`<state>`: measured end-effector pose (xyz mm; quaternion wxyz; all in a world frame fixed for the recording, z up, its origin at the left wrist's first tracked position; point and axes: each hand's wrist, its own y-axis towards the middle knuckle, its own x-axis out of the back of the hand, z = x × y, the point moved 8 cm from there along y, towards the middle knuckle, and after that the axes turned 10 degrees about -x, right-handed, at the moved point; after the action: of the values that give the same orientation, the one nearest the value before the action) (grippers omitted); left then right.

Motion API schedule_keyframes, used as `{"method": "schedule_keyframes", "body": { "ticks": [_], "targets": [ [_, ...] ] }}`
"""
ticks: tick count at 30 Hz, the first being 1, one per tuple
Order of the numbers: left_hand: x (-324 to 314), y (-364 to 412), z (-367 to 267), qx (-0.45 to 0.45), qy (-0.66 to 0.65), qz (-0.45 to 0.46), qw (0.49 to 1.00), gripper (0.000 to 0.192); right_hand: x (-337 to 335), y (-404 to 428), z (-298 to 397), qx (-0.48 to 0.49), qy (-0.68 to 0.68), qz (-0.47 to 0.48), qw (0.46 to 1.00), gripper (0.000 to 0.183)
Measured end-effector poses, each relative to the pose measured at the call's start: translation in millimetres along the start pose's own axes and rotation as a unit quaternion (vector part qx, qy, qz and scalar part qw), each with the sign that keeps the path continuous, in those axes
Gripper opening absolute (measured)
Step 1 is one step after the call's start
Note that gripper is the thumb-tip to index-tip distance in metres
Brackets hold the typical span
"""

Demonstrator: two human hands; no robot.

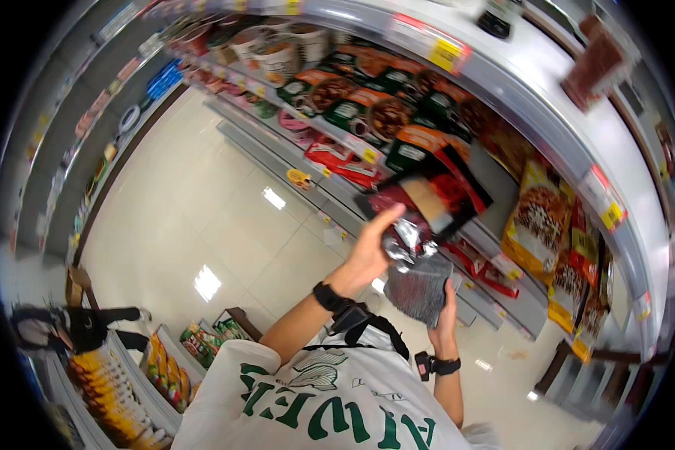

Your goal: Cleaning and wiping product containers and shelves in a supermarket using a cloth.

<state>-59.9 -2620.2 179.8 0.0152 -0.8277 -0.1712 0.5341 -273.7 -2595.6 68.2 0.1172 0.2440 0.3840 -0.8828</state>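
Note:
My left hand (365,251) grips a black and red food packet (430,194), thumb on its upper face. The packet's crinkled silvery end hangs toward me. Just below it, my right hand (446,318) holds a grey cloth (418,288) by its right side. The cloth lies close under the silvery end; whether they touch cannot be told. Both hands are in front of a store shelf, with the packet overlapping its edge. Behind the packet lie rows of green and orange food pouches (391,115). Motion blurs the packet's print.
Paper cups (275,56) stand at the shelf's far left end; yellow bags (540,219) fill its right. Red packets (340,160) lie one tier lower. A curved upper shelf edge (512,95) juts above. Another person in black (84,329) is at the lower left, beside a snack rack (112,399).

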Motion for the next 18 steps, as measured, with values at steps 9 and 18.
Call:
{"method": "schedule_keyframes", "body": {
  "ticks": [9, 18],
  "targets": [
    [24, -35, -35, -0.010, 0.011, 0.055, 0.998, 0.033, -17, -4, -52, -0.118, 0.131, 0.074, 0.981, 0.047],
    [134, -172, -178, -0.151, -0.066, -0.083, 0.983, 0.037, -183, -6, -30, 0.054, -0.171, 0.043, 0.983, 0.047]
  ]
}}
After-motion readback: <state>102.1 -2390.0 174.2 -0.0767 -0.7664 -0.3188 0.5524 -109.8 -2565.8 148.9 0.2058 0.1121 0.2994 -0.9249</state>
